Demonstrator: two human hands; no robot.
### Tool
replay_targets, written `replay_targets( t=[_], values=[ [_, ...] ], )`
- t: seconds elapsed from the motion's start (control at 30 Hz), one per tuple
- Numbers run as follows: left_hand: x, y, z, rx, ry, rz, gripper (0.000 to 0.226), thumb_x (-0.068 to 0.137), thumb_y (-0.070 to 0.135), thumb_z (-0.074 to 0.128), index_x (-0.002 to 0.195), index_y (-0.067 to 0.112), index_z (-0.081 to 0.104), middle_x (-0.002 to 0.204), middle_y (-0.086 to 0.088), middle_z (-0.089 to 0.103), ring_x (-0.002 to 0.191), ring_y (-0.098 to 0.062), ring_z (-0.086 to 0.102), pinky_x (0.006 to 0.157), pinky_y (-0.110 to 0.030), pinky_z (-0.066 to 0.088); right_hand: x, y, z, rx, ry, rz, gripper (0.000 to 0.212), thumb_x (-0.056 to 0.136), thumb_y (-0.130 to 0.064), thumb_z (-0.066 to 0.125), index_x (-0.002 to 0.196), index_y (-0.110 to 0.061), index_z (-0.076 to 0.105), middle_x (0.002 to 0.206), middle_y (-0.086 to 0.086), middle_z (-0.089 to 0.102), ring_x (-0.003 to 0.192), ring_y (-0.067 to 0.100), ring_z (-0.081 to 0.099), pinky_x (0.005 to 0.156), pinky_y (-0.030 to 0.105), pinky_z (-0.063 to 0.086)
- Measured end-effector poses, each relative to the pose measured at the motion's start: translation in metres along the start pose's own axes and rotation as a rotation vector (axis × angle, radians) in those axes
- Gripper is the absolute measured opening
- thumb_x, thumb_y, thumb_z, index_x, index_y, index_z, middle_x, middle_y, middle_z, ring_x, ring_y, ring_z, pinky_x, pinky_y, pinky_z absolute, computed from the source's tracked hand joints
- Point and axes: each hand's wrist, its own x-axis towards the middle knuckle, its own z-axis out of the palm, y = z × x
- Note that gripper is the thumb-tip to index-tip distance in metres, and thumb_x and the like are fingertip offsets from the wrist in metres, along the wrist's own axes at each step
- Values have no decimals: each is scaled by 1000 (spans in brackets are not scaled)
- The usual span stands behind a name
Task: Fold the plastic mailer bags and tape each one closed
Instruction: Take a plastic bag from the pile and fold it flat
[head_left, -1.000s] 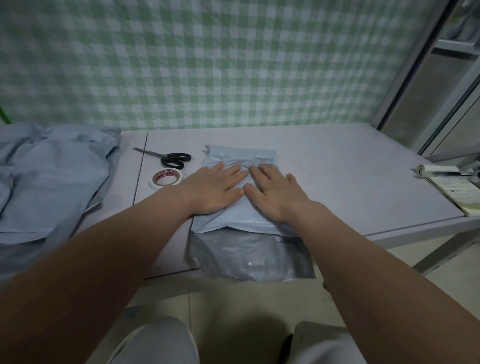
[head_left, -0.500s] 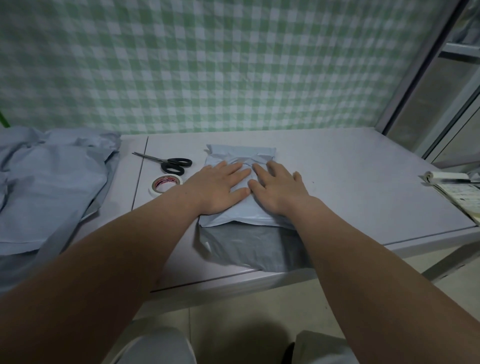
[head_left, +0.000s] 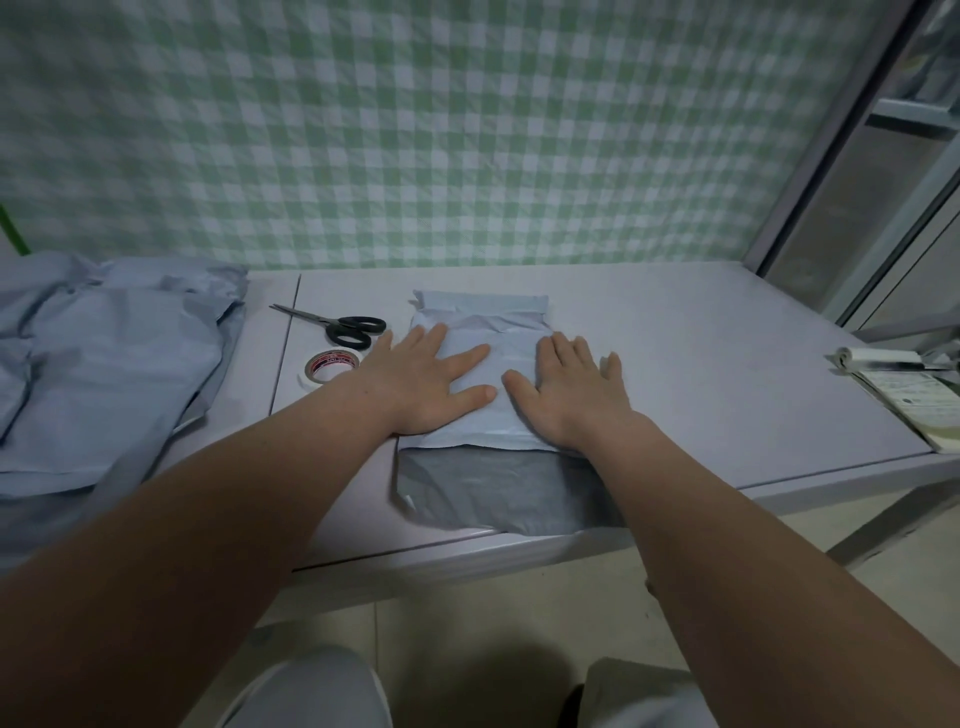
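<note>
A pale blue plastic mailer bag (head_left: 480, 317) lies folded in the middle of the grey table (head_left: 701, 364), its darker grey inner flap (head_left: 483, 488) spread toward the front edge. My left hand (head_left: 421, 379) lies flat on the bag's left half, fingers spread. Flat on the right half rests my right hand (head_left: 571, 389), fingers apart. A gap of bag surface shows between the two hands. A roll of tape (head_left: 330, 365) sits just left of my left hand, and black-handled scissors (head_left: 343, 326) lie behind it.
A heap of more pale blue mailer bags (head_left: 98, 374) covers the table's left end. A notebook (head_left: 904, 389) lies at the right edge. A green checked cloth (head_left: 415, 130) hangs behind the table. My knees show below the front edge.
Both hands have slid apart across the folded bag, from touching at the middle to its left and right sides. The bag now lies farther onto the table.
</note>
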Motion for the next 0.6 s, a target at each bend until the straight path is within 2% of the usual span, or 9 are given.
replay_targets(
  t=[0.13,0.23,0.33,0.47,0.6],
  values=[
    [-11,2,-1,93,64,46,68,86,70,4,147,44,-3,159,-11,1,146,-22,1,116,-50,-4,-20,5,-5,-21,33,-184,54,100,-45,14,152,-30,10,161,-1,0,147,22,-6,115,46,-8],
    [-20,7,-1,-11,89,196,56,100,48,17,151,28,7,159,-5,4,146,-15,2,118,-35,0,-33,7,-8,32,0,-272,50,103,-36,17,152,-26,13,160,0,6,147,17,2,116,38,-2],
    [-32,11,0,-182,50,254,50,103,34,22,151,24,12,159,-2,4,146,-13,3,116,-25,2,-45,6,-11,66,-7,-295,48,104,-29,21,151,-17,19,159,5,15,145,19,12,114,30,10],
    [-45,14,3,-206,54,264,48,104,29,23,150,25,14,159,-2,3,146,-14,3,116,-25,2,-61,3,-12,85,45,-316,43,103,-27,27,143,-13,35,147,4,37,135,22,32,106,37,32],
    [-62,14,7,-225,48,290,48,103,31,23,150,29,13,159,0,1,146,-14,1,115,-25,0,-81,3,-14,131,65,-335,40,103,-26,30,138,-10,42,142,6,43,129,20,38,102,37,34]
  ],
)
